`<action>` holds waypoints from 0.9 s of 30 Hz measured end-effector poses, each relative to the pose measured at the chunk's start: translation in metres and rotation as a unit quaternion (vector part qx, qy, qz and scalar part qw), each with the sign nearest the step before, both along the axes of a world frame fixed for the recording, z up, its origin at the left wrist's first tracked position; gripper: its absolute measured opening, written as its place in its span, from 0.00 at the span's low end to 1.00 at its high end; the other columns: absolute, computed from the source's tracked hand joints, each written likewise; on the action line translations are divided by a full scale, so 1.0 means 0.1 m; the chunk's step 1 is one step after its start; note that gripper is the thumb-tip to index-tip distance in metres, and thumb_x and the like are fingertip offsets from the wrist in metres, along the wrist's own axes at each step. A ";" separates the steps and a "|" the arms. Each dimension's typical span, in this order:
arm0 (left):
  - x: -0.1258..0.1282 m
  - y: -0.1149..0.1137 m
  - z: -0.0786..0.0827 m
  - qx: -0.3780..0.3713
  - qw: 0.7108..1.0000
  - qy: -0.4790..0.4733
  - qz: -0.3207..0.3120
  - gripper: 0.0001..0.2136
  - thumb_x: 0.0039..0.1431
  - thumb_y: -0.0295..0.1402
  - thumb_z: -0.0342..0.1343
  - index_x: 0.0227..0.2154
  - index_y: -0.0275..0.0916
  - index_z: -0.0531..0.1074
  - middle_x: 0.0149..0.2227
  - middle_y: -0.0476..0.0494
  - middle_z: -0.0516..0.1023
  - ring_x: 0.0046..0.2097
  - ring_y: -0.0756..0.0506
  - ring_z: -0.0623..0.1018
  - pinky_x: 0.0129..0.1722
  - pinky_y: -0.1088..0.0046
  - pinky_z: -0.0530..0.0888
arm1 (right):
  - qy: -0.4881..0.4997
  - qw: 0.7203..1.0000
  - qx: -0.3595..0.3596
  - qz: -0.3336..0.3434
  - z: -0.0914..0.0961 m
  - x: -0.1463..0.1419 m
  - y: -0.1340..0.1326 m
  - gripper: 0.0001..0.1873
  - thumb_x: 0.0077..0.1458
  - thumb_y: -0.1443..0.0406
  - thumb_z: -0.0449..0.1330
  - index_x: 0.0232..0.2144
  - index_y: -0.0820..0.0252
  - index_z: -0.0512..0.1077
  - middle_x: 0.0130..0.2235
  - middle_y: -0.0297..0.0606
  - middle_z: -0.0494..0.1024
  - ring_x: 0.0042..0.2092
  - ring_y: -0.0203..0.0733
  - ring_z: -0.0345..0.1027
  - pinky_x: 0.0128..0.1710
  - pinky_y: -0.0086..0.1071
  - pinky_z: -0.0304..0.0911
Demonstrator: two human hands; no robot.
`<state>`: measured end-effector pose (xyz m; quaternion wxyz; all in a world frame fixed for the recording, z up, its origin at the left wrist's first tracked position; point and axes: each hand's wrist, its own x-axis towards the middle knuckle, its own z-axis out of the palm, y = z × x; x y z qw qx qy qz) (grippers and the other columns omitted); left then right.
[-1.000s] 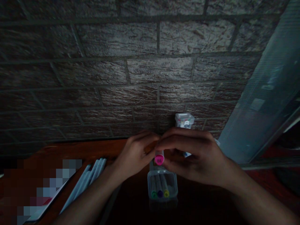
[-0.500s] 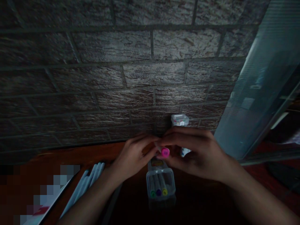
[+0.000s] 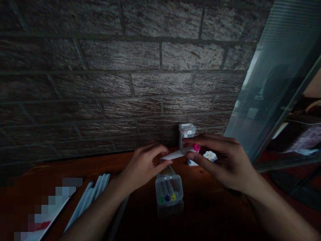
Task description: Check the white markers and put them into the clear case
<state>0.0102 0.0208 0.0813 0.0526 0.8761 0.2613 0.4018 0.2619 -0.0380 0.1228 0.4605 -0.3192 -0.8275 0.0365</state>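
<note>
Marker [image 3: 177,154]: white barrel, bright pink end, tilted slightly, pink end higher. Location: above the table [image 3: 100,162], near the clear case [image 3: 178,183]. Left hand [image 3: 143,164]: fingers clamped on white end. Right hand [image 3: 227,160]: fingers clamped near pink end.

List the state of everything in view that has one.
Left hand: closed on the pink-ended marker's plain end
Right hand: gripping its pink end
Pink-ended marker: held off the table, slightly tilted
Near clear case: three markers inside; lid state unclear
Far clear box: upright, partly hidden
Pale markers: lying side by side
</note>
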 end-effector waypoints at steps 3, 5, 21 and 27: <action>-0.01 0.00 0.01 0.008 1.000 -0.009 0.001 0.06 0.61 0.28 0.66 0.35 0.40 0.73 0.35 0.50 0.78 0.36 0.48 0.78 0.36 0.72 0.71 | -0.019 1.000 0.003 -0.011 -0.01 0.03 -0.11 0.18 0.63 0.68 0.66 0.55 0.56 0.78 0.42 0.41 0.84 0.38 0.41 0.79 0.36 0.31 0.71; -0.01 0.01 0.01 0.014 1.000 -0.009 -0.001 0.06 0.62 0.27 0.65 0.35 0.40 0.72 0.35 0.50 0.77 0.36 0.48 0.77 0.36 0.72 0.71 | -0.018 1.000 -0.005 -0.014 -0.04 0.04 -0.19 0.16 0.63 0.68 0.67 0.53 0.56 0.78 0.40 0.39 0.83 0.37 0.40 0.78 0.35 0.30 0.71; 0.03 -0.07 0.02 0.059 0.995 -0.005 -0.082 0.04 0.64 0.25 0.64 0.39 0.38 0.75 0.39 0.47 0.77 0.40 0.49 0.78 0.42 0.74 0.74 | -0.065 0.987 0.119 -0.090 -0.37 0.30 -0.72 0.17 0.60 0.75 0.63 0.50 0.57 0.77 0.45 0.42 0.84 0.42 0.41 0.82 0.41 0.27 0.78; 0.01 0.01 -0.02 0.031 0.996 0.042 -0.066 0.08 0.63 0.26 0.65 0.44 0.39 0.76 0.43 0.46 0.78 0.45 0.47 0.79 0.45 0.72 0.74 | -0.152 0.963 0.150 -0.162 -0.59 0.54 -1.05 0.22 0.63 0.72 0.61 0.57 0.53 0.76 0.50 0.36 0.84 0.46 0.40 0.82 0.51 0.28 0.78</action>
